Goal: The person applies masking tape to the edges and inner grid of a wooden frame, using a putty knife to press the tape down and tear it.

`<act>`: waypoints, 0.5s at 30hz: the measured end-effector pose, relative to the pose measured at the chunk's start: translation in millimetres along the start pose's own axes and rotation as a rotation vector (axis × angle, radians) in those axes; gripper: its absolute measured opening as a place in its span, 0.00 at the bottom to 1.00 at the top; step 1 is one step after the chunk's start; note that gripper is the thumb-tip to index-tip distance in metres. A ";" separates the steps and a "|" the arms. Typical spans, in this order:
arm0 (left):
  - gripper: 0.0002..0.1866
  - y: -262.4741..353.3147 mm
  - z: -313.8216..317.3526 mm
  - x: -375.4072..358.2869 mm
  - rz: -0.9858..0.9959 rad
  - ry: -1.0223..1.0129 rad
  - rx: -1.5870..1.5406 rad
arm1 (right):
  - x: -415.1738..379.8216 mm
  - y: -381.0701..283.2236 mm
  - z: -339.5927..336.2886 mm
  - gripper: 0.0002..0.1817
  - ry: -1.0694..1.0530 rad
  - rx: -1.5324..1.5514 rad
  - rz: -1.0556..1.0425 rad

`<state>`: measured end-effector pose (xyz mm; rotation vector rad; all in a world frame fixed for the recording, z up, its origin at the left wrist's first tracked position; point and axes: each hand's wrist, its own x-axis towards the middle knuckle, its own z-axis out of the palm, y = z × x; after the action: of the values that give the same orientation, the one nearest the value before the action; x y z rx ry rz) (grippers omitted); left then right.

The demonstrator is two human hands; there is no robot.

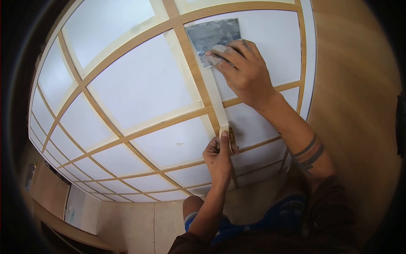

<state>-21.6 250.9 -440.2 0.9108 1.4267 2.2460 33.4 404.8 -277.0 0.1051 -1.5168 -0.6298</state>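
Observation:
My right hand (241, 70) grips a flat grey metal blade (211, 34), which lies against a white panel beside a wooden strip near the top. Lower down, my left hand (220, 154) holds a roll of pale masking tape (230, 137), with the thumb on its face. From the roll a band of tape (216, 99) runs up along the right side of the wooden strip (194, 67) to the blade's lower edge. Some of the fingers on my right hand have grey stuff on them.
The large wooden lattice (158, 122) with white panels fills the middle and left; pale tape borders several panels. A plain brown surface (355, 84) stands at the right. Below are the tiled floor (139, 224), my legs and, at lower left, a wooden board (50, 190).

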 end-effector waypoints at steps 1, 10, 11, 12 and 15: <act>0.20 0.0 0.9 0.2 -0.002 0.001 0.003 | -0.2 -0.4 -1.2 0.13 -0.005 0.013 -0.005; 0.20 11.4 16.3 -10.0 -0.076 -0.067 0.015 | 1.2 -1.7 -10.6 0.12 -0.009 0.045 0.007; 0.20 16.7 18.9 -13.4 -0.077 -0.093 0.021 | 1.5 -1.8 -10.8 0.12 -0.009 0.044 0.008; 0.21 19.2 20.2 -15.2 -0.078 -0.117 0.025 | 2.0 -1.9 -10.9 0.12 -0.007 0.044 0.001; 0.21 13.7 18.9 -16.4 -0.053 -0.096 0.017 | 2.8 -3.1 -12.0 0.12 -0.015 0.038 -0.006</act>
<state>4.1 248.2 -428.0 0.9615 1.4124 2.1253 43.5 397.1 -276.9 0.1344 -1.5437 -0.6082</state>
